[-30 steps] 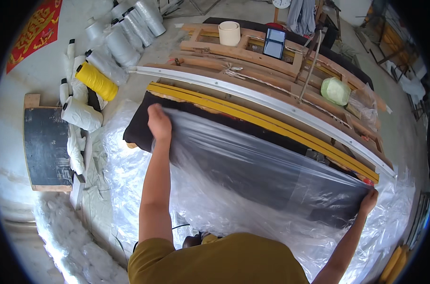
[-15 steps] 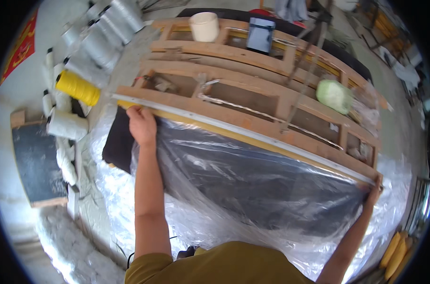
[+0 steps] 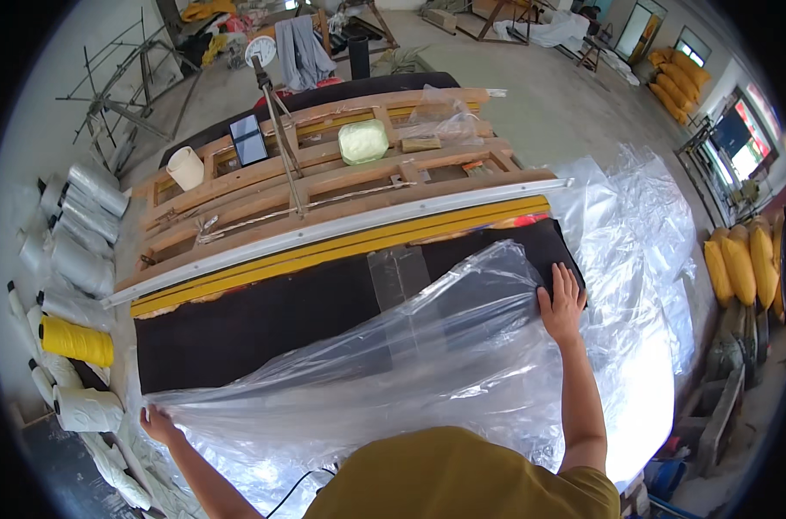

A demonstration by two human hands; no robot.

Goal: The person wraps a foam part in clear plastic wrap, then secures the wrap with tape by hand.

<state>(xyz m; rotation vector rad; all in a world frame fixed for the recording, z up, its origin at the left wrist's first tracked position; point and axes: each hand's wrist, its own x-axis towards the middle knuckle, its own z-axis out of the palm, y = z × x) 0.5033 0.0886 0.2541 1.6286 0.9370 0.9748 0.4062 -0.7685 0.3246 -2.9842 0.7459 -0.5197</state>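
A clear plastic sheet (image 3: 341, 398) lies in loose folds over a black cloth (image 3: 237, 337), whose far part is bare. At the near left, my left hand (image 3: 157, 426) is closed on the sheet's corner, its fingertips partly hidden. My right hand (image 3: 564, 307) rests flat at the right end of the black cloth, fingers spread beside the gathered sheet edge. Beyond the cloth runs a yellow strip (image 3: 341, 256), with a long pale metal bar (image 3: 367, 219) along it. A clear patch of film or tape (image 3: 399, 275) crosses the cloth's middle.
A slatted wooden frame (image 3: 332, 199) extends past the bar. On it are a cream cup (image 3: 185, 169), a tablet (image 3: 248, 140), a pale green bundle (image 3: 362, 142) and a tripod (image 3: 280, 138). A yellow thread cone (image 3: 77, 341) and white rolls (image 3: 81, 259) stand left.
The plastic sheet has come back from the bar toward me, baring the black cloth. Both hands have left the bar, and my right hand has opened. The view has turned and widened.
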